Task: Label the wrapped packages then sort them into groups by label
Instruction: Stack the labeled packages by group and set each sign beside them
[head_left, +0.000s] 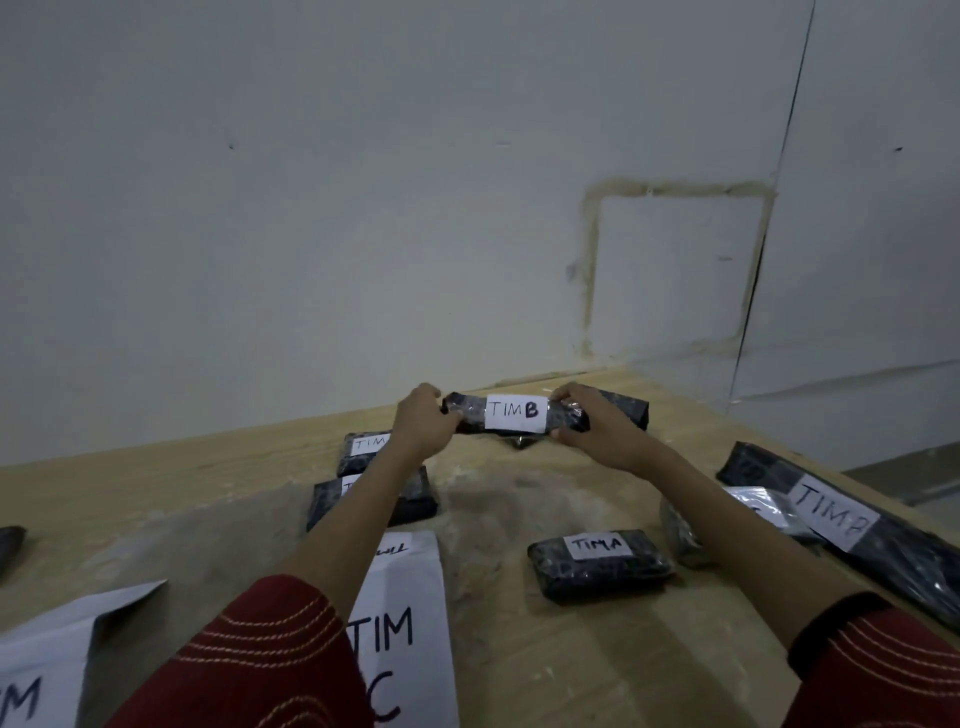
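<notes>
Along the bottom edge, two red stitched sleeves frame a white sheet (410, 623) lettered "TIM C", its left side covered by the left sleeve. A second sheet (52, 649) lies at lower left, its lettering cut off by the frame. Just above, right of centre on the wooden table (493, 493), sits a small black package (600, 564) labelled "TIM A". At the right edge lies a long package (857, 525) labelled "TIM B", and beside it a shiny wrapped bundle (758, 512) is half hidden by the right forearm. Left of centre, two stacked packages (363, 496) lie under the left forearm, which crosses their labels so only "TIM" reads. Farther up, at mid-frame, the left hand (423, 421) and the right hand (597, 426) each curl round one end of the held package (514, 413), lifted off the table with its "TIM B" label facing the camera. Behind it another dark parcel (623, 405) rests near the pale wall (363, 208).
</notes>
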